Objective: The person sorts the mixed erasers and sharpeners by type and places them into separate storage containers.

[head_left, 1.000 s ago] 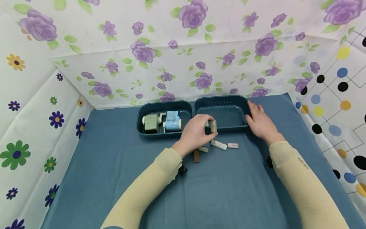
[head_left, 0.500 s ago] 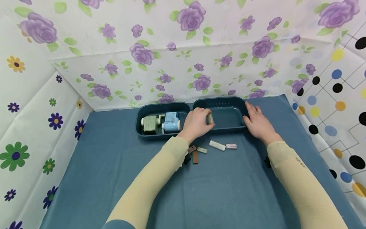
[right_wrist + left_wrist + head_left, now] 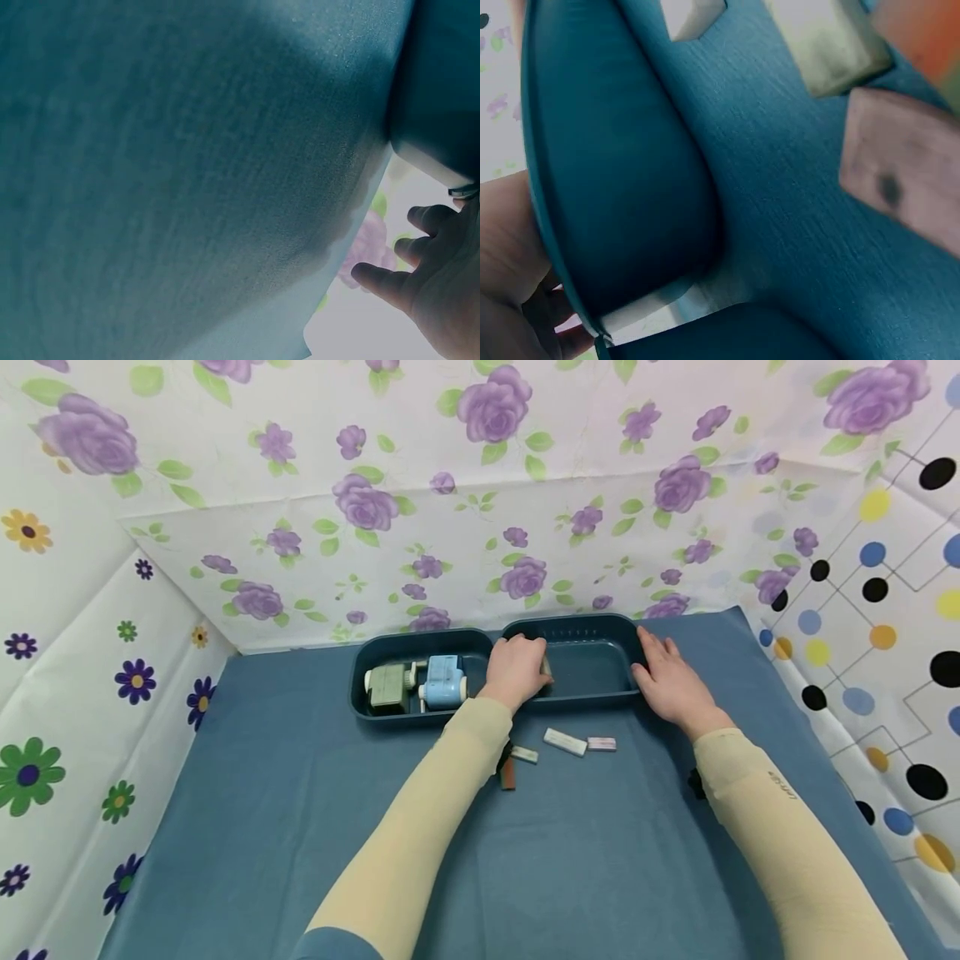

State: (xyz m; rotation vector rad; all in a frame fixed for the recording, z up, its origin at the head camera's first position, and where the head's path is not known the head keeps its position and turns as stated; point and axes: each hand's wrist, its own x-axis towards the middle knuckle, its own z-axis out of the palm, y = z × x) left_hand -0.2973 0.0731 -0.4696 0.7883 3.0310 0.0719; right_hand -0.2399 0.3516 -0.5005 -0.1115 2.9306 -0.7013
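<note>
On the left we see a green pencil sharpener (image 3: 387,685) with cream ends, lying in the left tray (image 3: 392,722). A blue pencil sharpener (image 3: 444,682) lies just beside it, with cream ends too. In the left wrist view we find a dull pink eraser (image 3: 904,171) with a dark spot. Near it is an orange-brown block (image 3: 507,775), partly under the arm in the head view. The left hand (image 3: 514,665) grips a tan eraser (image 3: 547,670) inside the left end of the right tray (image 3: 588,700). We see only a strip of that eraser, so we can't tell if it touches the tray's floor. In front of the trays lie a small pale eraser (image 3: 525,755), a long white eraser (image 3: 565,742) and a short pink eraser (image 3: 602,744). The right hand (image 3: 670,681) has its fingers straight and spread, and touches the right end of the right tray.

Now for the room. Plain blue cloth (image 3: 592,860) runs from the left tray to the table's left edge. The trays stand close to the back edge, by the flowery wall (image 3: 420,539). Wide cloth lies in front of the erasers. Past the right hand, a narrower strip reaches the right edge.
</note>
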